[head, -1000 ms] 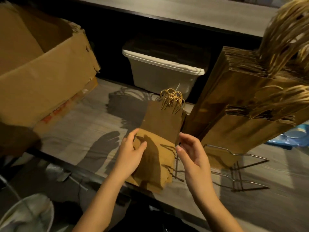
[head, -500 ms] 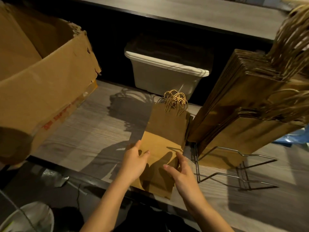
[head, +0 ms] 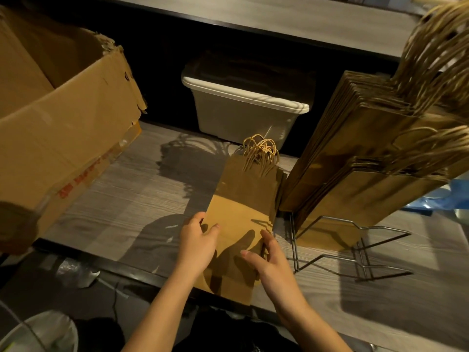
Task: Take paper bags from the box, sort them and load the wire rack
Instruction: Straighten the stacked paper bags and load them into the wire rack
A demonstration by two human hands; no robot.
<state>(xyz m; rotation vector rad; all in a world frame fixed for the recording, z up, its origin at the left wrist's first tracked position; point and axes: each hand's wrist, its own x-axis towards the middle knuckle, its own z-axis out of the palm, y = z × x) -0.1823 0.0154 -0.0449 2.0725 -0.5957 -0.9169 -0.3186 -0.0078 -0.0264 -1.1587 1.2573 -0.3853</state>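
Saw open cardboard box [head: 63,128] at far L, rim torn, red print low on its side, sitting on table [head: 132,199]. Noted pale round thing [head: 45,334] at bottom L, below table level, too cropped to ID. Found stack of paper bags [head: 241,212] lying flat on table at centre, twine handles [head: 261,153] pointing away, bottom end overhanging near edge. Had L hand [head: 198,245] on stack's L edge, thumb on top, fingers [head: 199,218] curled at the side, gripping it. Had R hand [head: 269,260] on stack's R edge, thumb laid across top bag, fingers close together along the side, pinching it. Spotted white plastic bin [head: 243,115] behind stack, in shadow under upper shelf [head: 304,19]. Saw wire rack [head: 355,250] just R of stack on table, near wires showing, back part loaded w/ standing bags [head: 355,161] tilted, handles up. Glimpsed blue item [head: 431,204] at far R behind rack, partly hidden, couldn't ID.
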